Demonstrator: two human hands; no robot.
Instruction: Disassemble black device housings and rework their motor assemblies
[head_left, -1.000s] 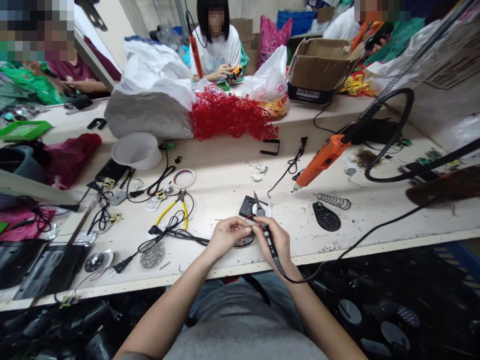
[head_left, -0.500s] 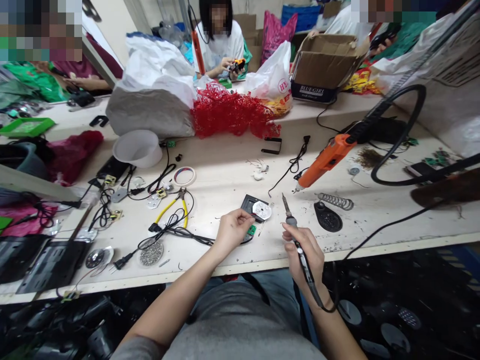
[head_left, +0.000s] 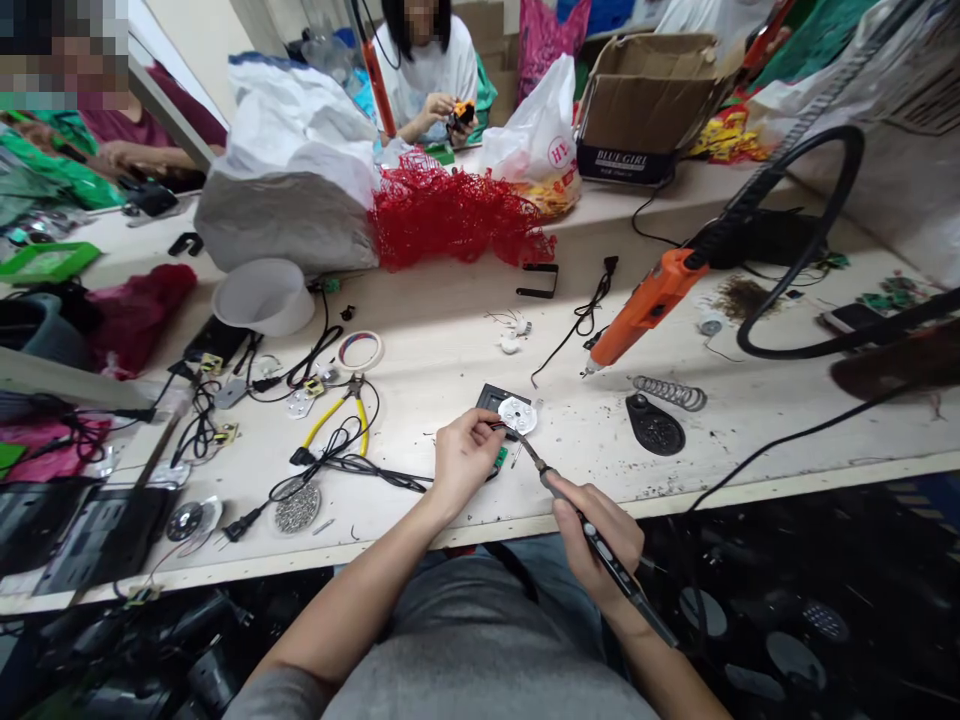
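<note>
My right hand (head_left: 596, 530) is closed around a soldering iron (head_left: 600, 550), whose tip reaches the edge of a small round white disc (head_left: 517, 414). The disc lies partly on a black square part (head_left: 495, 399). Just left of the disc, my left hand (head_left: 469, 455) pinches a thin wire (head_left: 498, 425); the fingertips hide part of it. Below the disc is a small green circuit board (head_left: 500, 460), partly covered by my left hand. Whether the tip touches the wire itself is too small to tell.
An orange electric screwdriver (head_left: 645, 310) hangs at the right, above a coiled spring (head_left: 670, 392) and a black teardrop-shaped base (head_left: 655, 425). Yellow-handled cutters (head_left: 334, 415), black cords (head_left: 375, 468), and a round dish of metallic bits (head_left: 298, 507) lie left. A person (head_left: 435, 80) works opposite.
My right hand has brought the soldering iron's tip left and down to the disc. My left hand stays at the disc, still pinching. The whole view has shifted slightly.
</note>
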